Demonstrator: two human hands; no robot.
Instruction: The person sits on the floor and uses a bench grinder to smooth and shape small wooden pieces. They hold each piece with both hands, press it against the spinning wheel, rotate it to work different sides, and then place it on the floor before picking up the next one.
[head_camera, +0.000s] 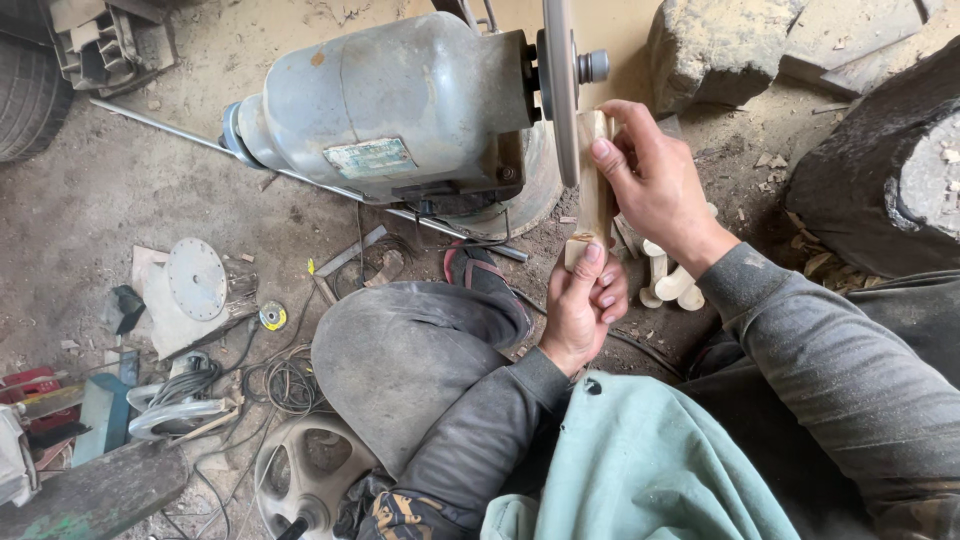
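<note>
A person sits on a dirt floor, both hands closed around a pale wooden piece (594, 190) held upright. The left hand (585, 305) grips its lower end, thumb pressed on the front; the right hand (655, 180) pinches the upper end, fingers wrapped behind it. The wood's top edge sits against the flat face of a grinding disc (560, 90) — mounted on a grey electric motor (390, 105) just to the left. Below the right wrist lies a small heap of similar pale wooden pieces (668, 282). Farther left, on the ground, lie tangled wires (285, 380) and a round metal plate (195, 278).
</note>
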